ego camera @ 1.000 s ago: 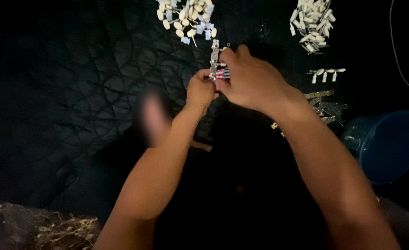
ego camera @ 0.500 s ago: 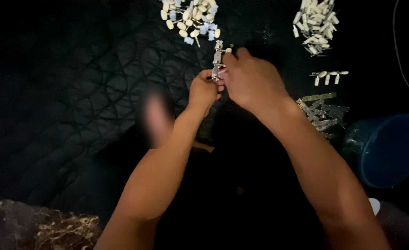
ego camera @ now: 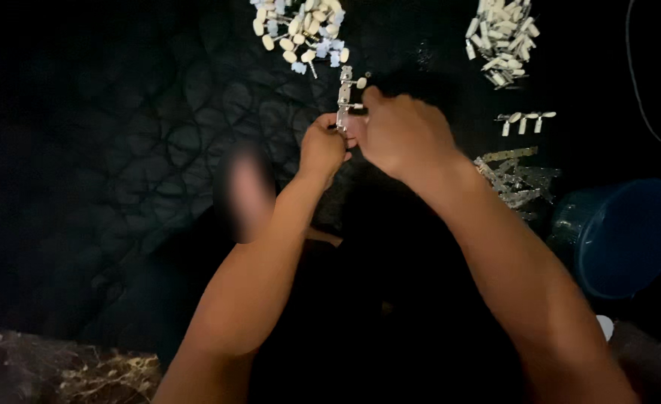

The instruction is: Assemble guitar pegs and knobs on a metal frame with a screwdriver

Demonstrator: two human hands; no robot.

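Note:
Both of my hands meet over a dark quilted cloth [ego camera: 158, 135]. My left hand [ego camera: 321, 148] pinches the lower end of a narrow metal strip [ego camera: 343, 93] that stands upright with a small cream-knobbed peg on its side. My right hand [ego camera: 404, 135] grips the same strip from the right, its fingers curled around the middle. A heap of cream-knobbed pegs [ego camera: 300, 30] lies just beyond the strip's top.
A second heap of pale pegs [ego camera: 503, 37] lies at the top right, with three single pegs [ego camera: 525, 120] below it. A pile of metal strips [ego camera: 516, 179] sits right of my forearm. A blue plastic bowl [ego camera: 622, 232] stands at the right edge.
Both hands with the metal strip have shifted slightly upward toward the peg heap. The grip stays the same.

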